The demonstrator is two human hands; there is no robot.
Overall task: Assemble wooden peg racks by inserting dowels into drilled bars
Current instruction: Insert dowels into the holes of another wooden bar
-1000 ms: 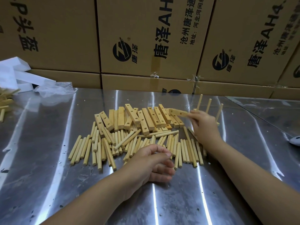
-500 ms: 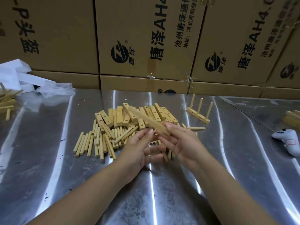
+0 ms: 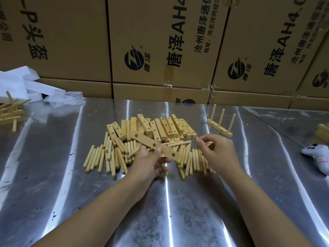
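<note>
My left hand (image 3: 151, 163) grips a drilled bar (image 3: 146, 139) near its middle, thumb on top and fingers curled beneath, lifted just above the heap. The bar is flat, pale wood, slanting from upper left to lower right, with three round holes facing up and no pegs in them. My right hand (image 3: 219, 152) hovers just right of the bar's lower end, apart from it, fingers curled with thumb and forefinger pressed together. I cannot tell whether they pinch a dowel.

Under both hands lies a fan of loose dowels (image 3: 99, 157), mostly pointing away from me. Behind them, the spare bars (image 3: 167, 127) lie heaped side by side. A finished rack (image 3: 219, 128) stands beyond my right hand, well apart from it, three pegs upright.

The metal desk (image 3: 178, 211) is bare between my forearms and toward me, and also left of the dowels. On the right a white controller-shaped object (image 3: 318, 157) lies near the frame edge, with some wooden pieces (image 3: 323, 131) behind it. At far left sit more wooden parts (image 3: 8, 113), white foam blocks (image 3: 21, 82) and crumpled plastic (image 3: 65, 100). Stacked cardboard boxes (image 3: 160, 41) wall off the desk's far edge.
</note>
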